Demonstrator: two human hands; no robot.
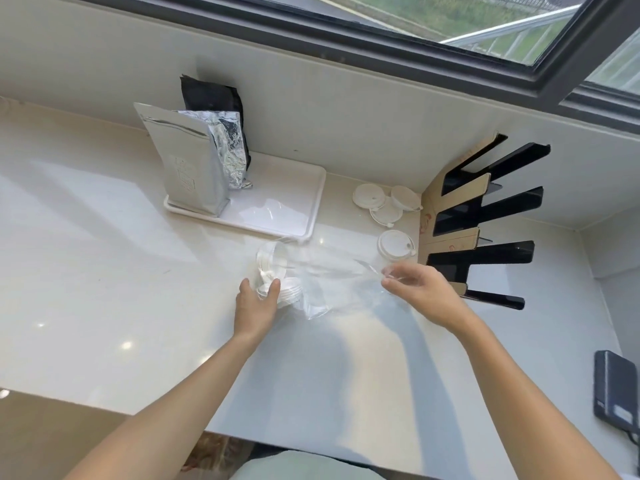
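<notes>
A long clear plastic bag (329, 282) lies across the pale counter (104, 254) with a stack of white cup lids (289, 292) inside its left end. My left hand (256, 306) grips that stack through the plastic, fingers and thumb curled round it. My right hand (422, 289) pinches the bag's right end between thumb and fingertips. Several loose white lids (384, 202) lie behind the bag, and one more lid (396, 244) sits just beyond my right hand.
A white tray (277, 216) at the back holds a silver foil pouch (187, 161) and a black pouch (211, 98). A cardboard-and-black rack (478, 216) stands at the right. A dark device (616, 389) lies at the far right edge. A window runs above.
</notes>
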